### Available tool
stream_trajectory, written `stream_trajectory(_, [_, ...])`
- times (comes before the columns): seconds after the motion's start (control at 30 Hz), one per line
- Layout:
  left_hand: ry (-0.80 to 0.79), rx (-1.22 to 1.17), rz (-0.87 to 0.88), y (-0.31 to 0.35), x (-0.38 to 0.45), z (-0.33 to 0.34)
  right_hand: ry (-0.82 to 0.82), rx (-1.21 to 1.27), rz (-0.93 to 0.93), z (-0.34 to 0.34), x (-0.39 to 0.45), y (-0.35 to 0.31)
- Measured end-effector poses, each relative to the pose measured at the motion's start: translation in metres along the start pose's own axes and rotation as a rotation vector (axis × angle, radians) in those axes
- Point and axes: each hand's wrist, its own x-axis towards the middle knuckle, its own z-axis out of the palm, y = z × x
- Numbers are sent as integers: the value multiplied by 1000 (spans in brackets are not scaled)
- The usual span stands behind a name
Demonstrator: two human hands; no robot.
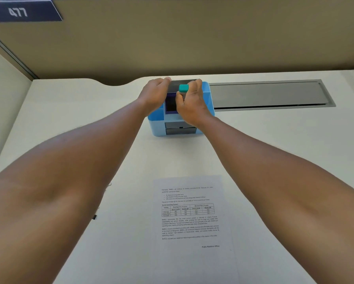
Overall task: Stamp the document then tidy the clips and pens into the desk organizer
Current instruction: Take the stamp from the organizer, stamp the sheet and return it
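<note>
A blue desk organizer [156, 125] stands at the back middle of the white desk. My right hand [192, 105] is over it, shut on a stamp with a teal top [183, 88]. My left hand [154, 94] rests on the organizer's left rear, its fingers curled over a dark flat piece at the top; what it grips is hidden. A purple-edged dark opening [170, 104] shows between my hands. The printed document [190, 220] lies flat on the desk near me. A small paper clip [110, 184] and a small dark binder clip [94, 217] peek out beside my left forearm.
A grey metal cable-tray cover [270, 94] is set into the desk right of the organizer. Tan partition walls close off the back and both sides. A dark sign reading 477 [18, 12] hangs at the top left.
</note>
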Motion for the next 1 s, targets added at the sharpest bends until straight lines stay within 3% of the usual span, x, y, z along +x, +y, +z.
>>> stream_trajectory(0.23, [34, 124, 71, -5, -7, 0, 267, 332, -81, -10, -31, 1])
stream_trajectory(0.47, [99, 124, 67, -9, -35, 11, 197, 284, -6, -21, -73, 13])
stream_trajectory(0.73, [202, 67, 95, -16, -100, 28, 152, 60, 205, -22, -132, 19])
stream_trajectory(1.0, [252, 153, 78, -61, -178, 51, 160, 82, 418, -29, -193, 18])
